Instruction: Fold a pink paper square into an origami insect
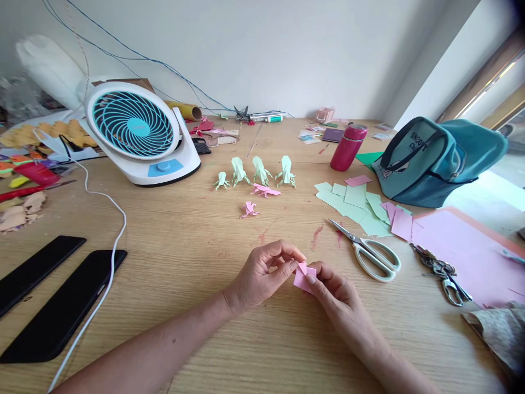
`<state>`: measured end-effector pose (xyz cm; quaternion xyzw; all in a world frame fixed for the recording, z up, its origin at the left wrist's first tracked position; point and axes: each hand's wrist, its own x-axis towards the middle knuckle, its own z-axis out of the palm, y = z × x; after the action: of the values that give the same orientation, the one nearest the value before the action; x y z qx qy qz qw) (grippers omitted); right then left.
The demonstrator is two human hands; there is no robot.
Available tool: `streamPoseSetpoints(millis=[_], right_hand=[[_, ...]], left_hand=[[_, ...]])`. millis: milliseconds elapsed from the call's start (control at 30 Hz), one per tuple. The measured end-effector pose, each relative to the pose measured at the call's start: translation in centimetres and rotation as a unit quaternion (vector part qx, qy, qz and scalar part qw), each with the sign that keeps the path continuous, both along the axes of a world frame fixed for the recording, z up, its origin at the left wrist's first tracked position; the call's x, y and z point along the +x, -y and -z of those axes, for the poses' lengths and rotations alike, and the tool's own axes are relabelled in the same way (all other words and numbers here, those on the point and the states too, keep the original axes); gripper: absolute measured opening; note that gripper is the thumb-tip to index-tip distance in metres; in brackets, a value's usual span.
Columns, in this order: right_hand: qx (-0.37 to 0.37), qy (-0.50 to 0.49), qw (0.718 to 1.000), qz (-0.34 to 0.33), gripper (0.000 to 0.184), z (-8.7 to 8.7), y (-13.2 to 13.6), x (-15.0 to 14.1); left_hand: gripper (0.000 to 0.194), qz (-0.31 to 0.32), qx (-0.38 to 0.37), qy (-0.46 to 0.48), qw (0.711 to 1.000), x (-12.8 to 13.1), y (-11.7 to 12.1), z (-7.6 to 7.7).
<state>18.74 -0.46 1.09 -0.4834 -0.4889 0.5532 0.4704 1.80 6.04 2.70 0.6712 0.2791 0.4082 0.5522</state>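
Observation:
A small folded piece of pink paper [302, 282] is held between both hands, a little above the wooden table. My left hand [268, 271] pinches its upper left corner, where a small flap stands up, between thumb and fingertips. My right hand [338, 290] grips its right side, thumb on top and fingers behind. Beyond the hands stand a pink folded paper figure [249, 209] and a longer pink one [266, 190]. Behind them is a row of several pale green folded paper figures [261, 170]. White-handled scissors [371, 253] lie to the right of my right hand.
Green paper pieces [355, 205], pink sheets [459, 246] and a bunch of keys [441, 271] lie at right. A red bottle [348, 146] and blue backpack [435, 161] stand behind. At left are a fan [139, 131], a white cable [110, 262] and black flat objects [65, 306].

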Motion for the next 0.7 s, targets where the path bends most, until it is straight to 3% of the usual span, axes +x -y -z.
streamPoseSetpoints(millis=[367,700], right_hand=[[-0.022,-0.035,0.996,-0.078,0.033,0.3,-0.1,1.1],[-0.043,-0.047,0.99,-0.123,0.036,0.3,-0.3,1.4]], left_hand=[[0.005,0.046,0.14,-0.004,0.989,-0.7,-0.8,-0.9],[0.003,0.077,0.301,-0.046,0.949,-1.2,-1.2,-2.2]])
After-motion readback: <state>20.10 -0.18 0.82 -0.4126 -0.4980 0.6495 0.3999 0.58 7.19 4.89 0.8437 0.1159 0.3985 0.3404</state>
